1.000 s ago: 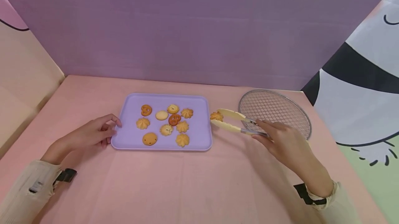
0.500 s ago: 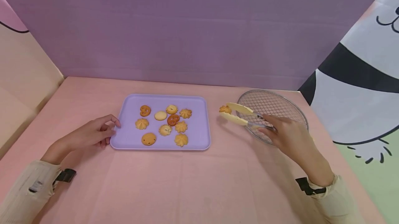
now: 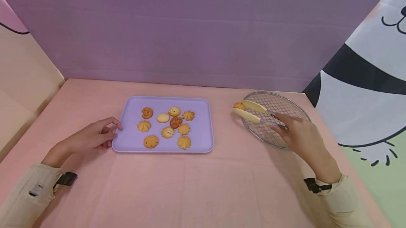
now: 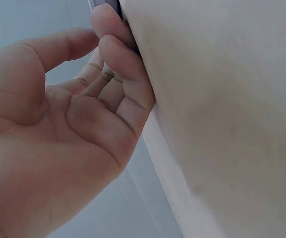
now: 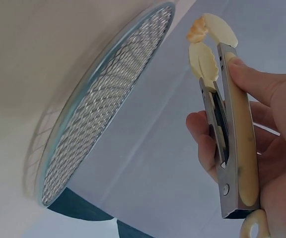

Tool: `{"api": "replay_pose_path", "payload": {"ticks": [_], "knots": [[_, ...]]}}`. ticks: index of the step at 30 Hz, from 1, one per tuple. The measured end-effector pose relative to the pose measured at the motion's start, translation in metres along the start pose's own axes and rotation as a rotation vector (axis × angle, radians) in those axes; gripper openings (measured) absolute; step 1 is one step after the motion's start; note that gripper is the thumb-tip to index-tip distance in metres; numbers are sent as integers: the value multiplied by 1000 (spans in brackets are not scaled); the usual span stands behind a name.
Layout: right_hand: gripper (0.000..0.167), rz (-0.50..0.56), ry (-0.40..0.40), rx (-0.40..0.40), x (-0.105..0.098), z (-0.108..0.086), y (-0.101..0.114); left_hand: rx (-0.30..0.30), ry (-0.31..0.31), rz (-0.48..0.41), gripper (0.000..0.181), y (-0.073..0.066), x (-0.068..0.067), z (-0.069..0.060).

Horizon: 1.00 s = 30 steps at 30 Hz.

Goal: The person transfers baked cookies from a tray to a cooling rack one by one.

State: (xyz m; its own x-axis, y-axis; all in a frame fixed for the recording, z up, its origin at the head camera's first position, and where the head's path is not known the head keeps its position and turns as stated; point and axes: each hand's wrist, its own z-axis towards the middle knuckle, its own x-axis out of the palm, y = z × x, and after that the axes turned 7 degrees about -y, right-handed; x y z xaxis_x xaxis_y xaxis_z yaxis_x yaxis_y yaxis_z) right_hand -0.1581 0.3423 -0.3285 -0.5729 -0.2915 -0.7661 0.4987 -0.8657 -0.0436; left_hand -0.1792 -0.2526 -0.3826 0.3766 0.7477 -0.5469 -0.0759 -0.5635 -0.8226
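My right hand [image 3: 299, 138] grips tongs [image 3: 253, 110] with cream tips and metal arms. A flower-shaped cookie [image 3: 239, 105] is pinched between the tips, over the left rim of a round wire mesh rack [image 3: 269, 140]. In the right wrist view the tongs [image 5: 240, 144] lie along my palm, and the cookie [image 5: 197, 30] shows at their far end. My left hand [image 3: 92, 134] holds the left edge of a lilac tray [image 3: 127, 143], fingers curled at the rim. The left wrist view shows these bent fingers [image 4: 128, 74]; only a sliver of tray shows there.
Several cookies lie on the tray, among them a pretzel [image 3: 147, 112], a plain round cookie [image 3: 163, 117] and a dotted cookie [image 3: 151, 141]. Pink cloth [image 3: 190, 189] covers the table. A purple backdrop [image 3: 196, 44] stands behind it, and a panda-print panel [image 3: 364, 80] borders the right side.
My right hand has carried the tongs and cookie rightward and slightly back, from beside the tray's right edge to the rack's left rim. My left hand has stayed at the tray.
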Motion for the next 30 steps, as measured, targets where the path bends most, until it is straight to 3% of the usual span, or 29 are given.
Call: {"api": "replay_pose_path", "payload": {"ticks": [19,30], "knots": [[41,-66,65,164,10,-12,-25,28,-15,5,25,2,1,1],[39,-79,57,171,17,-14,-33,36,-29,8,23,0,2,1]]}}
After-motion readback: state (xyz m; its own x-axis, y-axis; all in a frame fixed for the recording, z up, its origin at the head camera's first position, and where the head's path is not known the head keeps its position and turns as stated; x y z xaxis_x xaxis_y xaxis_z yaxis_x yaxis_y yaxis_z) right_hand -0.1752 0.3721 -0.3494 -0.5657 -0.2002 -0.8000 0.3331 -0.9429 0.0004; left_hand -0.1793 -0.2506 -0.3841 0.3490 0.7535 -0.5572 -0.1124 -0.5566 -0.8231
